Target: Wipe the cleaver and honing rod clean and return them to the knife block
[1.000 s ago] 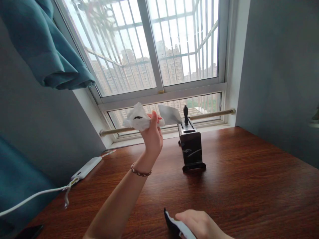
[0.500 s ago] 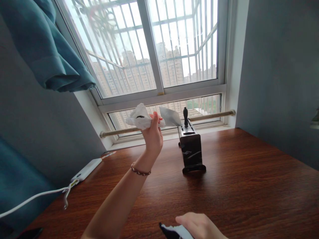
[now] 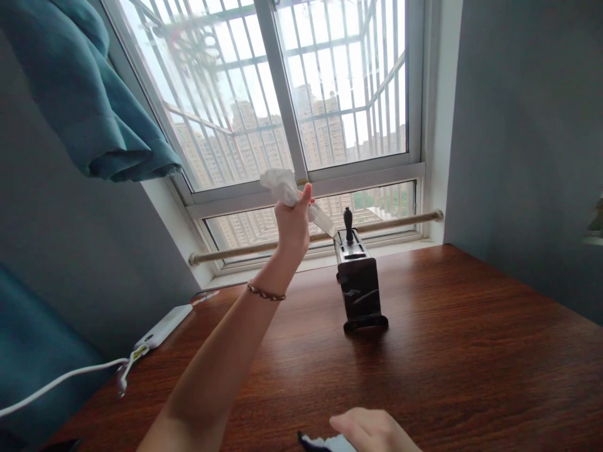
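Note:
My left hand [image 3: 293, 226] is raised over the far part of the table, its fingers closed round a knife whose handle is covered by a crumpled white tissue [image 3: 279, 184]. The wide metal blade [image 3: 324, 221] slants down to the right, its lower end at the top left edge of a black knife block [image 3: 358, 285]. A black handle [image 3: 348, 220] stands up from that block. At the bottom edge, my right hand [image 3: 374, 428] is closed over a white and black piece with a ragged edge [image 3: 327, 443], perhaps cloth; most of it is out of frame.
Around these lies the brown wooden table [image 3: 447, 351]. A white power strip [image 3: 164, 326] with a white cable [image 3: 61, 379] lies along its left edge. Behind are a barred window and a horizontal rail [image 3: 400, 221]. A blue curtain [image 3: 94, 113] hangs at upper left.
My left hand has risen slightly and turned, so the blade now tilts downward and shows narrower beside the block. The tissue has swung up with it. My right hand has hardly moved.

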Demonstrator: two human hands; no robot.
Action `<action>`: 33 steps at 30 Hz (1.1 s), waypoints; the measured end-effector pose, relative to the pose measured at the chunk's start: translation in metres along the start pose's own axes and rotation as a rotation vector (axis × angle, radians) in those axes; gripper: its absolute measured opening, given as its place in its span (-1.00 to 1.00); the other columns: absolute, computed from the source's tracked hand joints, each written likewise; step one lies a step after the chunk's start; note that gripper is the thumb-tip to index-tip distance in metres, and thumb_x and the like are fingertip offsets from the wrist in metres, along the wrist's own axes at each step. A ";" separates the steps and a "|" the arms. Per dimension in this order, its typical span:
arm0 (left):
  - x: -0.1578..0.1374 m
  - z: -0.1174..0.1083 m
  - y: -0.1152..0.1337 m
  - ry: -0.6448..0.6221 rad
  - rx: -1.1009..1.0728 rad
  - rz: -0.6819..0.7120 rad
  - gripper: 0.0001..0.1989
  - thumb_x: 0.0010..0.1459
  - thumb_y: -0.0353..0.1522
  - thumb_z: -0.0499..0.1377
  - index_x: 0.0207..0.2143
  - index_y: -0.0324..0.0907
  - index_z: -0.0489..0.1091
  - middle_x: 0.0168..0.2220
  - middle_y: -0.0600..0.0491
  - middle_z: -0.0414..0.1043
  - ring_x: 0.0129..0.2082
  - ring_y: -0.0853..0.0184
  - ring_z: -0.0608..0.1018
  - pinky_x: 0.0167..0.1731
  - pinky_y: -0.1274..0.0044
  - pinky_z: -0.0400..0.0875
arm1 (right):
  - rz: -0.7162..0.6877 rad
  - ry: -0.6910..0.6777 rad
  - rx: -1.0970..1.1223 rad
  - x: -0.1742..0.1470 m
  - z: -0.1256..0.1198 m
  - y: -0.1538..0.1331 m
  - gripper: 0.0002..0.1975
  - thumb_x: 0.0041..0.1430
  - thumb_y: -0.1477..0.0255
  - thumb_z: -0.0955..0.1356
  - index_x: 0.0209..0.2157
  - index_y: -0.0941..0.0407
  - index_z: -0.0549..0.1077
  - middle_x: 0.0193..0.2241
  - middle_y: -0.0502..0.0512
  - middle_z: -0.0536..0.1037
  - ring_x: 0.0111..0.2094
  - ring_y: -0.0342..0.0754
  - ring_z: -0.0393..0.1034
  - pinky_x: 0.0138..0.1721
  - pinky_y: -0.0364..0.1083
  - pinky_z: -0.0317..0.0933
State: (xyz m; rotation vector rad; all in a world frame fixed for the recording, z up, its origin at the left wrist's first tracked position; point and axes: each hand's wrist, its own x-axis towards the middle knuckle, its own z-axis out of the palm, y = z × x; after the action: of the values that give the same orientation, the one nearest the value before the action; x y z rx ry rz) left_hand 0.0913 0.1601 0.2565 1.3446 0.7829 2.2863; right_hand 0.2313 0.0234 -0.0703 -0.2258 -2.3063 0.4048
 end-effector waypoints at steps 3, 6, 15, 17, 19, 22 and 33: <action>0.034 0.023 -0.004 -0.106 0.059 -0.093 -0.80 0.06 -0.43 0.27 -0.55 -0.20 0.29 -0.60 0.18 0.24 -0.56 0.51 0.36 -0.48 0.58 0.24 | -0.008 0.007 -0.008 -0.003 0.004 0.003 -0.61 0.28 0.18 0.13 -0.12 0.16 0.36 -0.41 0.15 0.52 -0.44 -0.11 0.38 -0.43 -0.21 0.23; 0.063 0.043 -0.013 -0.229 0.145 -0.221 -0.80 0.10 -0.39 0.24 -0.52 -0.21 0.29 -0.62 0.15 0.23 -0.58 0.46 0.38 -0.54 0.55 0.22 | -0.001 0.004 -0.014 -0.004 0.003 0.005 -0.60 0.29 0.18 0.12 -0.11 0.16 0.36 -0.41 0.16 0.52 -0.45 -0.11 0.38 -0.44 -0.20 0.23; 0.064 0.044 -0.083 -0.440 0.445 -0.357 -0.65 0.18 -0.17 0.15 -0.53 -0.24 0.29 -0.59 0.18 0.23 -0.62 0.50 0.27 -0.55 0.57 0.24 | -0.021 0.109 -0.048 0.009 -0.011 0.003 -0.49 0.34 0.19 -0.03 -0.19 0.18 0.37 -0.50 0.12 0.51 -0.54 -0.08 0.42 -0.60 -0.14 0.16; 0.055 0.033 -0.104 -0.437 0.497 -0.353 -0.64 0.17 -0.14 0.14 -0.51 -0.25 0.31 -0.58 0.18 0.23 -0.59 0.48 0.29 -0.50 0.54 0.28 | -0.032 0.137 -0.063 0.010 -0.012 0.002 -0.50 0.33 0.14 0.00 -0.18 0.18 0.36 -0.52 0.09 0.50 -0.55 -0.06 0.43 -0.61 -0.13 0.16; 0.047 0.022 -0.122 -0.428 0.536 -0.361 -0.65 0.19 -0.14 0.12 -0.46 -0.25 0.33 -0.53 0.15 0.28 -0.53 0.45 0.35 -0.44 0.51 0.33 | -0.042 0.157 -0.076 0.011 -0.012 0.002 -0.49 0.31 0.10 0.02 -0.18 0.18 0.35 -0.54 0.07 0.49 -0.57 -0.07 0.43 -0.63 -0.13 0.16; 0.038 0.007 -0.145 -0.405 0.584 -0.390 -0.64 0.20 -0.12 0.09 -0.40 -0.25 0.34 -0.46 0.11 0.33 -0.48 0.42 0.39 -0.40 0.48 0.36 | -0.045 0.132 -0.093 0.010 -0.012 0.003 -0.50 0.30 0.08 0.03 -0.18 0.17 0.33 -0.55 0.06 0.48 -0.58 -0.08 0.42 -0.63 -0.14 0.15; 0.024 -0.007 -0.163 -0.448 0.489 -0.446 -0.59 0.22 -0.06 0.03 -0.27 -0.25 0.37 -0.36 0.05 0.39 -0.39 0.38 0.45 -0.33 0.42 0.40 | -0.022 0.201 -0.047 0.016 -0.017 0.002 -0.63 0.31 0.20 0.11 -0.21 0.18 0.35 -0.56 0.06 0.49 -0.58 -0.11 0.40 -0.59 -0.18 0.12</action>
State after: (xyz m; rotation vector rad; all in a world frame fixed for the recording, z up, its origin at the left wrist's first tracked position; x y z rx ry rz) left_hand 0.0799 0.2986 0.1670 1.6000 1.3635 1.4288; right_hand 0.2330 0.0337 -0.0489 -0.2526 -2.1205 0.3028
